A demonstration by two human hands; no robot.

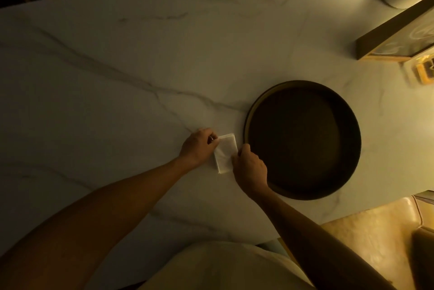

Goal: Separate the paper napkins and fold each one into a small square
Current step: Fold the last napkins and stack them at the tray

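White napkin (pixel 225 152) between both hands' fingers (pixel 215 140) on marble table (pixel 117 66)

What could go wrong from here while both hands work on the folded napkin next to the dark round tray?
The napkin is thin, and the left hand and right hand pinch opposite edges; pulling apart could tear it instead of separating layers. The right hand sits close to the tray rim, so a quick move might knock it. Dim light makes layer edges hard to see, so folds may come out uneven.
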